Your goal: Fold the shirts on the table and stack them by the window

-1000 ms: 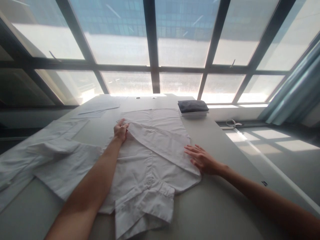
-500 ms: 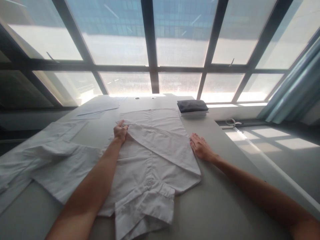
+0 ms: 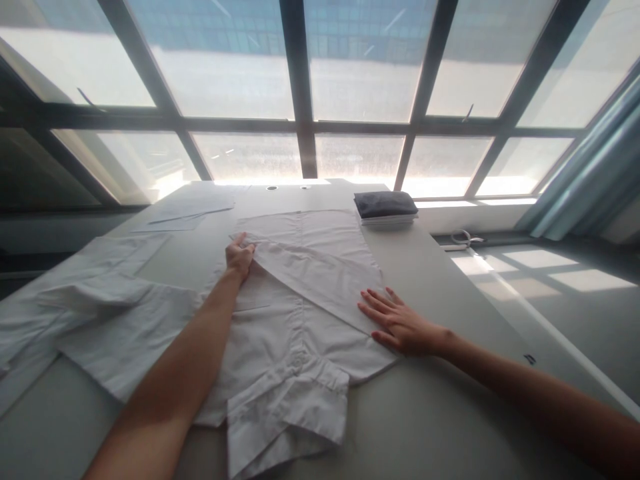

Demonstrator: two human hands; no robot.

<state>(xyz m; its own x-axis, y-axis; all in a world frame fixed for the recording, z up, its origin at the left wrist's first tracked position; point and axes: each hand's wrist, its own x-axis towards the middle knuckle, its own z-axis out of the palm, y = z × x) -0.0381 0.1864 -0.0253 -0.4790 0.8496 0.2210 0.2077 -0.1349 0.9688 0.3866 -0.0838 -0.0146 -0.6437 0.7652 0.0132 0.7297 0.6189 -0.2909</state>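
Shirt (image 3: 300,300): laid flat at the table (image 3: 450,413) middle, unmoved.
Left hand (image 3: 239,257): sleeve end is still pinched.
Right hand (image 3: 400,325): fingers spread, flat on the shirt's right edge; it was moved nearer.

The shirt (image 3: 300,300) spread on the table is plain white, with no print or stripe to be seen (its folds show only as soft grey shadows). The table (image 3: 440,413) beneath it is a pale, even grey. More white cloth (image 3: 90,300) lies at the left side, the same plain white as the shirt. At the far edge sits a folded stack (image 3: 386,208), dark charcoal on top with thin white layers under it. The window frame (image 3: 300,87) is black, the panes showing washed-out white below and blue with a fine grid pattern above. The curtain (image 3: 590,180) at the right is light blue-grey, banded by vertical pleats.
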